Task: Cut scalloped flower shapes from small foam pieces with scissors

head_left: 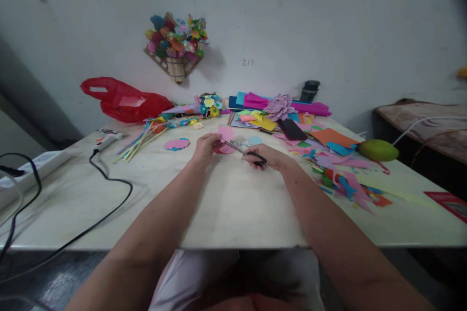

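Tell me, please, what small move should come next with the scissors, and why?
Probably close the black-handled metal scissors a little: the right hand holds them with the blade tips at the edge of the round pink paper piece, which the left hand pinches above the white table.

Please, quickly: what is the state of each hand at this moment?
Left hand: closed, holding the pink paper piece.
Right hand: closed, holding the scissors, with the blades at the paper.
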